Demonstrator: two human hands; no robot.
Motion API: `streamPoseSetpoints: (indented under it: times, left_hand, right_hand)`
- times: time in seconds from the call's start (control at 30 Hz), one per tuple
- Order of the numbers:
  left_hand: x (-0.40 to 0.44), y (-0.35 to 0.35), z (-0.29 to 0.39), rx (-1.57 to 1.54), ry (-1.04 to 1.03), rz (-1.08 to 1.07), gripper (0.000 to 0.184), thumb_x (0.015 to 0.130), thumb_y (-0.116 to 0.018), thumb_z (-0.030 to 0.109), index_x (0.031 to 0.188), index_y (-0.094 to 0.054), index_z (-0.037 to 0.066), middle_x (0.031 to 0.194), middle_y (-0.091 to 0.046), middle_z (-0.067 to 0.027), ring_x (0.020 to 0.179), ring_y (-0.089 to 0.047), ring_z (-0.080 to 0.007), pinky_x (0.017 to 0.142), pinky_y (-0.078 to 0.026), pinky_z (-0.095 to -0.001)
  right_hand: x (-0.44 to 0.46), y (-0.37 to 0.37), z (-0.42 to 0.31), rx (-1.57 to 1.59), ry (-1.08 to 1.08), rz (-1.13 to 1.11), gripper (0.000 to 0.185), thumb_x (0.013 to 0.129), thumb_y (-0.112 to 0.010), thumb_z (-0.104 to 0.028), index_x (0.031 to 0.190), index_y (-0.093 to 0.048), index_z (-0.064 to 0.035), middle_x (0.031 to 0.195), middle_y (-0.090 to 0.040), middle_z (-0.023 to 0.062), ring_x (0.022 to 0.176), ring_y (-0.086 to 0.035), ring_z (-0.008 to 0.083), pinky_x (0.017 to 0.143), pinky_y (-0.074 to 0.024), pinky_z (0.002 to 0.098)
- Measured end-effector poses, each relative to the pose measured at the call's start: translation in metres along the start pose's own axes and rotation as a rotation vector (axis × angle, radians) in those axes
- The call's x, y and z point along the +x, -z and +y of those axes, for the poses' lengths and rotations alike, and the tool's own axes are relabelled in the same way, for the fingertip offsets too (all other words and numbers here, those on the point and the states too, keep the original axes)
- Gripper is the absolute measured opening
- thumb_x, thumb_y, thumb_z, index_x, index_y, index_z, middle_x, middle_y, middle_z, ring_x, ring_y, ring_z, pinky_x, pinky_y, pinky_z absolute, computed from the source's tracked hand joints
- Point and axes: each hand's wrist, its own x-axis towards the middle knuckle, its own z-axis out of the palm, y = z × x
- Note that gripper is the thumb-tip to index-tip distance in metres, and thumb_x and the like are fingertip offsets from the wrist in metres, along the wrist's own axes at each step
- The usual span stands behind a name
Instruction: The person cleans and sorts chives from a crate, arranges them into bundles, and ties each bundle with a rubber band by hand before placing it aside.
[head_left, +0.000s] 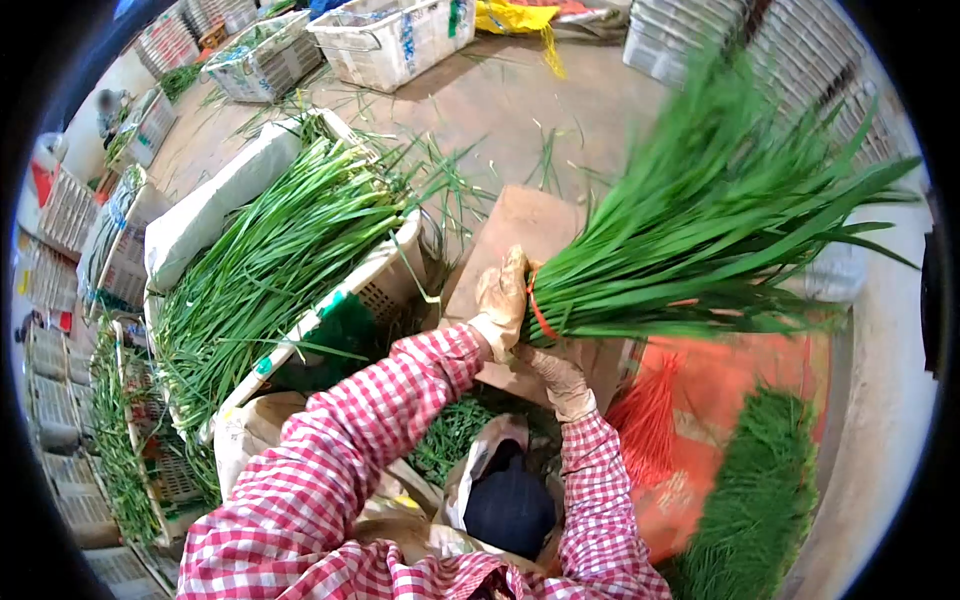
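Observation:
A large bunch of garlic chives [690,230] fans out to the upper right, its leaf tips blurred. An orange-red tie [541,305] circles it near the cut end. My left hand [503,300], in a pale, dirty glove, is closed around that end beside the tie. Just below, my right hand [558,382], also gloved, is closed against the underside of the stem ends; its fingertips are partly hidden. Beneath the bunch is a brown board or box top [520,225]. Both arms wear red-and-white checked sleeves.
At left, a white crate [408,240] is heaped with loose chives [290,250]. On the right, red ties [645,420] and a pile of chives [750,500] lie on an orange sheet [670,510]. Stacked crates [670,45] stand behind. Another person [110,112] is far left.

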Motion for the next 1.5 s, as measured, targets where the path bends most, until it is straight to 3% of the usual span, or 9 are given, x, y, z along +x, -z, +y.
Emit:
streamPoseSetpoints:
  times: [0.17, 0.27, 0.37, 0.5, 0.53, 1.0, 1.13, 1.3, 1.5]
  left_hand:
    - [-0.006, 0.039, 0.035, 0.177, -0.159, -0.284, 0.055, 0.099, -0.022, 0.044, 0.104, -0.066, 0.013, 0.088, -0.066, -0.0177, 0.086, -0.061, -0.0365, 0.08, -0.044, -0.0449]
    - [0.025, 0.038, 0.013, 0.465, -0.155, -0.535, 0.06, 0.099, -0.019, 0.048, 0.119, -0.06, 0.009, 0.099, -0.066, -0.0175, 0.094, -0.061, -0.0344, 0.09, -0.044, -0.0332]
    - [0.06, 0.025, -0.051, 0.237, -0.022, -0.658, 0.065, 0.097, -0.019, 0.054, 0.129, -0.053, 0.009, 0.125, -0.056, -0.0166, 0.119, -0.05, -0.0301, 0.102, -0.035, -0.0375]
    - [0.044, 0.032, -0.043, -0.066, 0.112, -0.61, 0.071, 0.095, -0.021, 0.06, 0.129, -0.054, 0.008, 0.125, -0.056, -0.0136, 0.113, -0.05, -0.021, 0.102, -0.033, -0.0347]
    - [0.046, 0.032, -0.044, -0.08, 0.097, -0.615, 0.071, 0.095, -0.021, 0.061, 0.129, -0.054, 0.008, 0.123, -0.057, -0.0137, 0.11, -0.052, -0.0194, 0.1, -0.036, -0.0345]
    - [0.018, 0.03, -0.028, -0.065, 0.009, -0.542, 0.061, 0.098, -0.018, 0.051, 0.123, -0.059, 0.013, 0.118, -0.063, -0.0099, 0.111, -0.056, -0.0257, 0.099, -0.037, -0.0341]
    - [0.02, 0.024, -0.038, -0.285, -0.121, -0.452, 0.052, 0.101, -0.02, 0.044, 0.138, -0.045, 0.017, 0.124, -0.058, -0.0098, 0.11, -0.054, -0.0197, 0.101, -0.034, -0.03]
    - [0.007, 0.038, -0.014, -0.231, 0.033, -0.407, 0.059, 0.099, -0.025, 0.052, 0.14, -0.042, 0.014, 0.117, -0.055, -0.0063, 0.094, -0.049, -0.0144, 0.096, -0.037, -0.0317]
    - [0.007, 0.049, -0.015, -0.673, 0.158, -0.54, 0.062, 0.097, -0.028, 0.054, 0.146, -0.029, 0.015, 0.138, -0.043, -0.0121, 0.127, -0.041, -0.0261, 0.106, -0.031, -0.037]
  right_hand:
    - [0.0, -0.043, 0.016, 0.205, 0.168, -0.017, 0.04, 0.091, -0.058, -0.02, 0.128, -0.051, -0.0083, 0.128, -0.055, 0.0087, 0.118, -0.051, 0.0267, 0.099, -0.041, 0.0386]
    - [0.02, -0.034, 0.059, -0.803, 0.624, 0.024, 0.053, 0.085, -0.066, -0.034, 0.125, -0.049, -0.0031, 0.114, -0.06, 0.0115, 0.102, -0.06, 0.0272, 0.086, -0.0504, 0.0363]
    - [0.013, -0.04, 0.027, 0.318, -0.306, -0.066, 0.049, 0.088, -0.061, -0.037, 0.123, -0.051, -0.0054, 0.112, -0.06, 0.0184, 0.098, -0.062, 0.0271, 0.083, -0.0518, 0.0358]
    - [-0.019, -0.031, -0.002, -1.97, 0.261, 0.166, 0.041, 0.082, -0.061, -0.046, 0.087, -0.062, -0.0056, 0.076, -0.065, 0.0165, 0.061, -0.064, 0.03, 0.049, -0.0505, 0.0388]
    - [-0.02, -0.029, -0.008, -1.389, 0.226, 0.474, 0.037, 0.082, -0.062, -0.043, 0.081, -0.061, -0.0059, 0.063, -0.063, 0.0152, 0.053, -0.062, 0.0306, 0.048, -0.0495, 0.041]
    - [-0.012, -0.006, 0.005, -1.561, 0.489, 0.552, 0.014, 0.081, -0.06, -0.016, 0.072, -0.058, -0.0045, 0.058, -0.059, 0.0131, 0.058, -0.063, 0.0265, 0.051, -0.0508, 0.034]
    - [-0.029, -0.042, -0.082, -0.552, -0.231, 0.342, 0.026, 0.088, -0.062, -0.029, 0.096, -0.065, -0.004, 0.075, -0.068, 0.0075, 0.068, -0.067, 0.0161, 0.062, -0.0535, 0.0264]
    - [0.041, -0.049, -0.071, -1.297, 0.694, 0.358, 0.025, 0.088, -0.059, -0.021, 0.107, -0.059, -0.0046, 0.093, -0.067, 0.0113, 0.08, -0.067, 0.0235, 0.067, -0.0535, 0.0339]
    - [0.049, -0.058, -0.066, -0.914, 0.372, 0.305, 0.022, 0.09, -0.053, -0.02, 0.086, -0.065, -0.0025, 0.062, -0.057, 0.0071, 0.048, -0.051, 0.0193, 0.047, -0.0411, 0.0312]
